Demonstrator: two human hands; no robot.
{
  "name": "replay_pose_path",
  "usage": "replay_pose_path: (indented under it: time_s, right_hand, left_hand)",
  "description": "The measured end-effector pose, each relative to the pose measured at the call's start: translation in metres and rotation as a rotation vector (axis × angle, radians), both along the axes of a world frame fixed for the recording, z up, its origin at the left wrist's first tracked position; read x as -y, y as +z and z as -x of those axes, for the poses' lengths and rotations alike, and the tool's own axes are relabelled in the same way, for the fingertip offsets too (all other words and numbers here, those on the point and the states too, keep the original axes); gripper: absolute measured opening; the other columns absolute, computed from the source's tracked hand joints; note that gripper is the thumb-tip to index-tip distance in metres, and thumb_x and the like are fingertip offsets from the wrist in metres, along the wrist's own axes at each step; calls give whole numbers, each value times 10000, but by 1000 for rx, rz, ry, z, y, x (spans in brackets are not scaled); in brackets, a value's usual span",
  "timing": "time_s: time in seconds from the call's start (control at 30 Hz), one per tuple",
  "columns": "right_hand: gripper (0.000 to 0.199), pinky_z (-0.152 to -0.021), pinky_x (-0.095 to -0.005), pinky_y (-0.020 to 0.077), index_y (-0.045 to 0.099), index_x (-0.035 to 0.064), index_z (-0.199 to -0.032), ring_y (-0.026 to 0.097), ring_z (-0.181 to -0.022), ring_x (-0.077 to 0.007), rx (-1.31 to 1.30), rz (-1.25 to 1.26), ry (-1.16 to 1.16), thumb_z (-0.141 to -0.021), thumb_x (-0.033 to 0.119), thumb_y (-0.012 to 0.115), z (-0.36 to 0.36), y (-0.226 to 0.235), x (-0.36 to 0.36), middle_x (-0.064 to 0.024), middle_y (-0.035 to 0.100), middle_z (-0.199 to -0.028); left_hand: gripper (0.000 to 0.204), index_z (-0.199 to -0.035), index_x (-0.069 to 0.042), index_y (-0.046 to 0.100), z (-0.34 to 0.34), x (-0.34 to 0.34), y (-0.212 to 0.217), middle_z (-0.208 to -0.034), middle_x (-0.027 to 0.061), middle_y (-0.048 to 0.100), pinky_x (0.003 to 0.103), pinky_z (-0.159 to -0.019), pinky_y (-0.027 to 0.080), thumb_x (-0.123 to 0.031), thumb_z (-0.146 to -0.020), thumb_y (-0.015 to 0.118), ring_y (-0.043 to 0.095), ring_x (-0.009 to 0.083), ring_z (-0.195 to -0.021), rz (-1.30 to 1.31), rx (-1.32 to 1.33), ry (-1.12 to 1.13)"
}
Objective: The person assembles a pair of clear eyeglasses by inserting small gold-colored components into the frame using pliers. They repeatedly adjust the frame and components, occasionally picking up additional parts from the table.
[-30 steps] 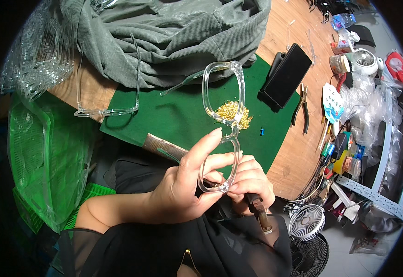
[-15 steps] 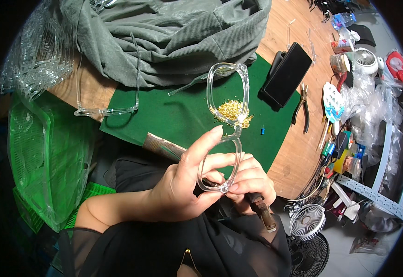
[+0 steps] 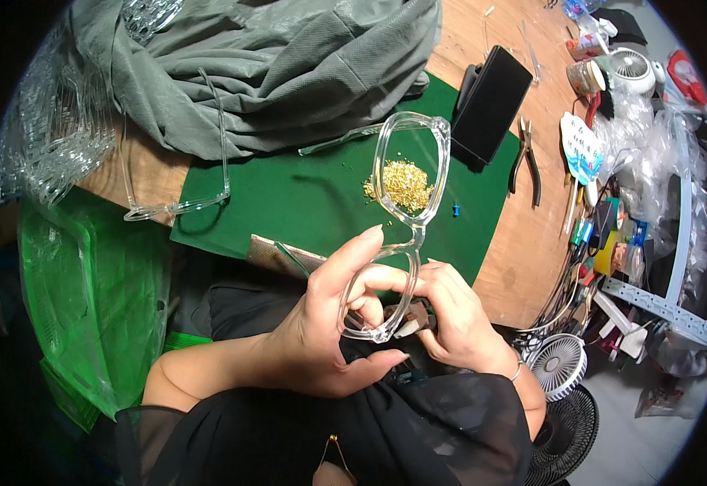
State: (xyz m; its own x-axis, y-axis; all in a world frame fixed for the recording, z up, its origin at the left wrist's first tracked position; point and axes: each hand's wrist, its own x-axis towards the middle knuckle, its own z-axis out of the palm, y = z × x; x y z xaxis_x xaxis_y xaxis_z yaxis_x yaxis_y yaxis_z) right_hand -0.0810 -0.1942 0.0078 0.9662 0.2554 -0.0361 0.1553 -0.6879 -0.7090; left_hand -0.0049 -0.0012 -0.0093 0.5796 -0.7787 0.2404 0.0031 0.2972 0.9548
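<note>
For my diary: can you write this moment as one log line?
left hand: holds clear plastic glasses frame | right hand: brown-handled tool at frame | behind: gold bits pile, green mat

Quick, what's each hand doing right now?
Left hand: shut on the clear glasses frame.
Right hand: shut on a brown-handled tool at the frame.

Bare green rectangular cutting mat [image 3: 305, 198] at 11 o'clock of the hands leaves passing room. Small heap of gold metal bits [image 3: 402, 185] blocks 12 o'clock; black rectangular phone [image 3: 491, 101] and dark-handled pliers [image 3: 527, 158] crowd 1 o'clock.
</note>
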Motion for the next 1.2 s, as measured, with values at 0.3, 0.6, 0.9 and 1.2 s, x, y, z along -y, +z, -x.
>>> replay_pose_path:
  time_s: [0.3,0.6,0.9,1.2]
  right_hand:
    - [480,-947,-502,386,492,1,-1018,514,-994,-303,-37,135,175,-584,28,696,-9,15,1,-123,508,-986]
    - [334,-878,-462,414,511,1,-884,516,-871,-294,14,205,204,-595,52,671,-12,16,1,-127,507,-893]
    - [319,-701,-368,424,553,-2,-867,537,-776,-281,70,186,151,-565,19,653,2,-6,0,-117,543,-842]
    - [268,-752,-371,406,485,23,-983,488,-807,-316,-354,-251,29,-775,95,637,-5,11,10,-133,491,-857]
  left_hand:
    - [993,-1391,25,143,15,4,-14,-1143,195,553,237,-598,461,-16,-646,799,516,132,-675,56,28,134]
    - [985,-1386,-29,19,7,1,-5,-1212,299,460,290,-746,492,-1,-727,751,585,231,-960,-47,254,34]
    - [762,-1301,-49,338,10,3,-11,-1058,137,593,333,-696,484,-64,-673,770,627,268,-864,-79,381,116]
    - [996,-1396,-91,-69,-6,2,3,-1257,316,416,264,-756,479,92,-742,660,600,182,-855,-35,160,42]
